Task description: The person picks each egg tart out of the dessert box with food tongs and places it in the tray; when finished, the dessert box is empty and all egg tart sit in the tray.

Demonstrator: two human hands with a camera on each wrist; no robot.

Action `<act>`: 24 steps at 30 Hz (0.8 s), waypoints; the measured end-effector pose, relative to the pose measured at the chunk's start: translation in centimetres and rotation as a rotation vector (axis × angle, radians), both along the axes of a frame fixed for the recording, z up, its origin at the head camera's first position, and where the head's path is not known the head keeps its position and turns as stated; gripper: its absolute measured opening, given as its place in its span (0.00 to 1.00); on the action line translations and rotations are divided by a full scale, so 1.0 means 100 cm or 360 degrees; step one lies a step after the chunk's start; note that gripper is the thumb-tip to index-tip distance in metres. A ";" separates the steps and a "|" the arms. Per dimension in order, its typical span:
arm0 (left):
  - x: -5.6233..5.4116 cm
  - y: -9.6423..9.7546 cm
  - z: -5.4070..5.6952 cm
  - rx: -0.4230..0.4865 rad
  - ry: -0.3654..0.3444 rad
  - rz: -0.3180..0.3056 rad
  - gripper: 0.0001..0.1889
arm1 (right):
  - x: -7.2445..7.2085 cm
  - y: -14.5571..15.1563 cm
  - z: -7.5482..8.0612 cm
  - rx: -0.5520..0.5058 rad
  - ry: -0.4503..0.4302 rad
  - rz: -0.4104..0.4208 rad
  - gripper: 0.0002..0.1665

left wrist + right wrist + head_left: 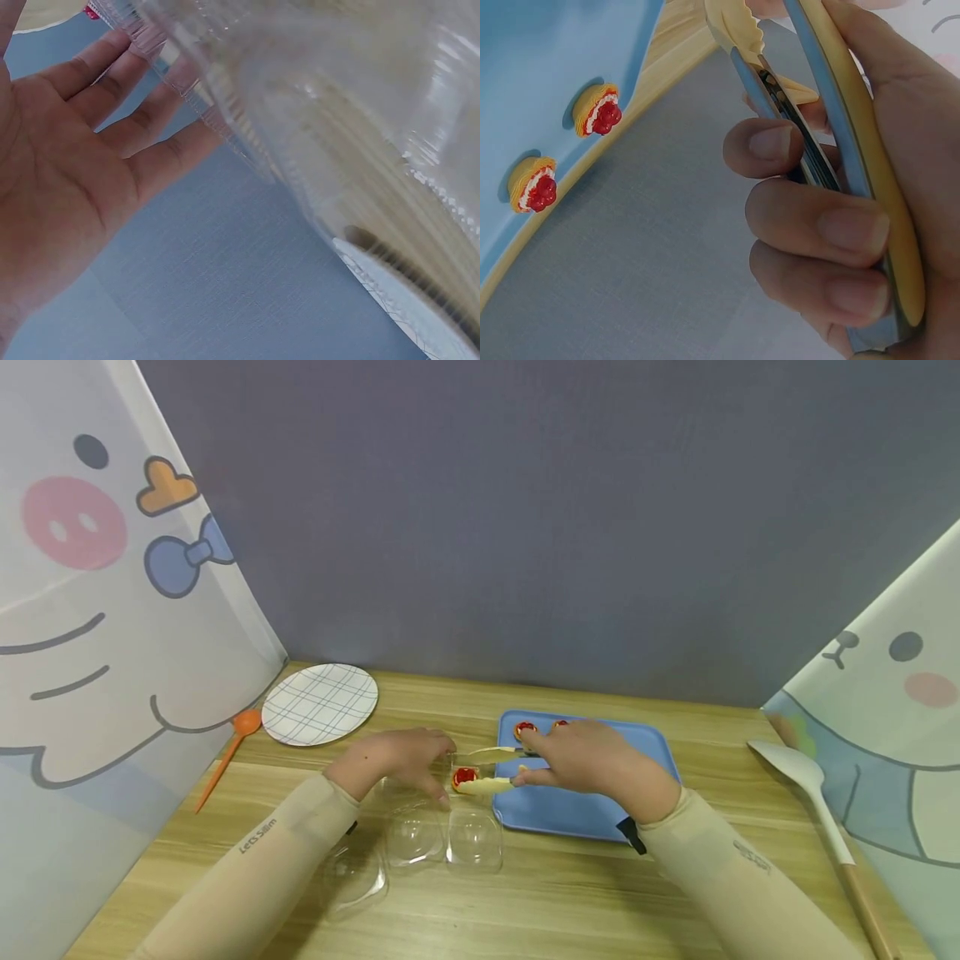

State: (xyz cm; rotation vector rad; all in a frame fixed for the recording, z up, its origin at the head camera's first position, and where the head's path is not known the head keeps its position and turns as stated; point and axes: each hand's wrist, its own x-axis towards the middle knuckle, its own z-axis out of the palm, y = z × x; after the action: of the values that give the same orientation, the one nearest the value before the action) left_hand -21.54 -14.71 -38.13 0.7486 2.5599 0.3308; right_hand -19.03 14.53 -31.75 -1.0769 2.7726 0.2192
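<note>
My right hand (592, 768) grips a pair of tongs (889, 187), its fingers curled round the cream and metal handles. The cream tips reach left in the head view, one on each side of a small red-topped tart (465, 775) at the clear plastic container (474, 843). Whether the tips touch the tart, I cannot tell. My left hand (408, 762) is at the container's far side, its fingers (176, 154) nearly straight against the clear edge. Two more tarts (525, 727) sit at the far edge of the blue tray (577, 814), beneath my right hand.
A white plate with blue lines (320, 703) lies at the back left, beside an orange spoon (225, 760). Along the right side rests a white spatula-like utensil with a wooden handle (817, 793). Printed cloth panels and a grey wall (480, 527) enclose the table.
</note>
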 end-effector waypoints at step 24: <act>0.000 -0.003 -0.001 0.0035 -0.0026 -0.0010 0.46 | -0.006 -0.016 -0.007 0.0082 -0.0043 0.0005 0.30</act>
State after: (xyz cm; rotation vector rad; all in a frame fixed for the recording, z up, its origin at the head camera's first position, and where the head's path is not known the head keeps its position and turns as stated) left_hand -21.57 -15.00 -38.19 0.7586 2.5423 0.3625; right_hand -19.59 12.90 -32.49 -1.0635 2.7258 0.2729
